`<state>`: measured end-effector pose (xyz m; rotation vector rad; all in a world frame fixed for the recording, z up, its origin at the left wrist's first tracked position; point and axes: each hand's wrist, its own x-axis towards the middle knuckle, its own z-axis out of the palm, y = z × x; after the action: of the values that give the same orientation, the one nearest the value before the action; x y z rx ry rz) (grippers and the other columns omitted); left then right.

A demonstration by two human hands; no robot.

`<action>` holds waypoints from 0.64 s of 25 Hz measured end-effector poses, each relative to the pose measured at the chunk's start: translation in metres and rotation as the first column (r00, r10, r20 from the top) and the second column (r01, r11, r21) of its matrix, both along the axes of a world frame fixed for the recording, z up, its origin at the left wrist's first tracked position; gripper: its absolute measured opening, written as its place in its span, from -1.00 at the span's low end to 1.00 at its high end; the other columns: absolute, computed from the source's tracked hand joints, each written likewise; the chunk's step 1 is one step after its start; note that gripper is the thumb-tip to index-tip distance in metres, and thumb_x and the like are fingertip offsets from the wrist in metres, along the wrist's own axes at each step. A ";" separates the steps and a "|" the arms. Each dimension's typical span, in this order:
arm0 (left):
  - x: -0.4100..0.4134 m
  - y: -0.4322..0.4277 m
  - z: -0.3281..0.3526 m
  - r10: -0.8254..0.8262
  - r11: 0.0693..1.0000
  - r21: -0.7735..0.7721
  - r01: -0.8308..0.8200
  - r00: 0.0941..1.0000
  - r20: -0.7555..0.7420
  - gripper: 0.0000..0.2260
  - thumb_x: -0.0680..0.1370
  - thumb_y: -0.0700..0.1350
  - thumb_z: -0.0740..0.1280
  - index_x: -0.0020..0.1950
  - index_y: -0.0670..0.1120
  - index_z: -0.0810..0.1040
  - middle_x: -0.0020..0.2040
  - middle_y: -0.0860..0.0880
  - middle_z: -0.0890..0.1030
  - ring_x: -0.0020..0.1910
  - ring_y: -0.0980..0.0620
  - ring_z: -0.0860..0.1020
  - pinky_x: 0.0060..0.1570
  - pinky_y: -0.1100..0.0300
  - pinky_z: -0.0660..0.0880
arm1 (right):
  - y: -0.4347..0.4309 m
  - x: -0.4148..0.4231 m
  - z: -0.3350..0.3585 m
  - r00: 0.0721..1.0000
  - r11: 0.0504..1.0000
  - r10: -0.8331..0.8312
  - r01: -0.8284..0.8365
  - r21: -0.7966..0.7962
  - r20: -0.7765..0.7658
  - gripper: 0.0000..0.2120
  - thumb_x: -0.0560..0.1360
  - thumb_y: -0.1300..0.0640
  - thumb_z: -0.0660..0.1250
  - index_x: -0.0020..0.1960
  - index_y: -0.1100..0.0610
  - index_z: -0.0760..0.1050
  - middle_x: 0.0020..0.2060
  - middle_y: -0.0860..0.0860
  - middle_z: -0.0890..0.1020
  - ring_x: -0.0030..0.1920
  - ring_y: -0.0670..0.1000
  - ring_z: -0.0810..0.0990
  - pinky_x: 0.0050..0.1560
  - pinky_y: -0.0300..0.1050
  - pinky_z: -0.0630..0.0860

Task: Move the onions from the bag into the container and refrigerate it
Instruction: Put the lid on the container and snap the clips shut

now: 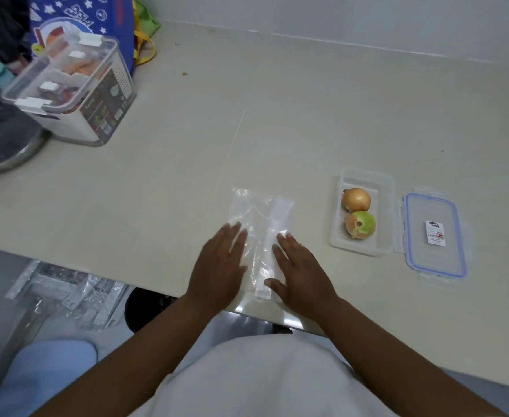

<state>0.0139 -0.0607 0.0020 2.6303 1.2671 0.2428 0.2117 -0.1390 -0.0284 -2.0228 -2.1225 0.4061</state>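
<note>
A clear plastic bag [259,218] lies flat and empty on the pale table near its front edge. My left hand [221,263] rests palm down on the bag's left side, fingers spread. My right hand [299,266] presses flat on its right side. To the right stands an open clear container [337,239] holding two onions: a brown onion [356,199] at the back and a greenish onion [361,224] in front of it. The container's blue-rimmed lid [435,236] lies flat just right of it, with a small label on it.
A large lidded storage box [75,94] stands at the table's far left, with a blue printed bag [75,16] behind it. A round metal object [12,152] sits at the left edge. Plastic packets [66,290] lie on the floor below the table's front edge.
</note>
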 end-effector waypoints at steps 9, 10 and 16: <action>0.009 0.039 -0.036 -0.016 0.966 -0.249 -0.074 0.940 -0.341 -0.40 0.64 0.11 -0.02 0.57 -0.17 -0.09 0.61 -0.13 -0.12 0.57 -0.11 -0.16 0.50 -0.21 -0.11 | 0.052 -0.008 -0.008 0.993 0.975 -0.001 0.028 -0.221 0.120 -0.26 0.59 -0.21 0.04 0.57 0.23 -0.07 0.59 0.16 -0.02 0.59 0.13 -0.10 0.56 0.17 -0.10; 0.010 0.051 -0.038 -0.017 0.968 -0.240 -0.072 0.936 -0.352 -0.40 0.64 0.11 -0.01 0.56 -0.17 -0.09 0.61 -0.13 -0.12 0.57 -0.11 -0.16 0.49 -0.22 -0.11 | 0.064 -0.006 -0.007 0.993 0.974 -0.003 0.030 -0.225 0.121 -0.26 0.59 -0.20 0.06 0.57 0.25 -0.07 0.59 0.17 -0.03 0.59 0.13 -0.10 0.56 0.17 -0.10; 0.027 0.120 -0.039 -0.040 0.968 -0.240 -0.067 0.910 -0.413 -0.38 0.63 0.12 0.03 0.56 -0.18 -0.07 0.61 -0.11 -0.13 0.57 -0.10 -0.15 0.46 -0.29 -0.07 | 0.127 0.003 -0.004 0.994 0.961 -0.044 0.069 -0.269 0.097 -0.25 0.59 -0.18 0.08 0.57 0.25 -0.07 0.59 0.15 -0.06 0.59 0.10 -0.13 0.56 0.15 -0.08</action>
<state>0.0410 0.0593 -0.0371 2.5275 1.3302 -0.4753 0.2150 -0.0115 -0.0326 -2.2842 -2.1562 0.6405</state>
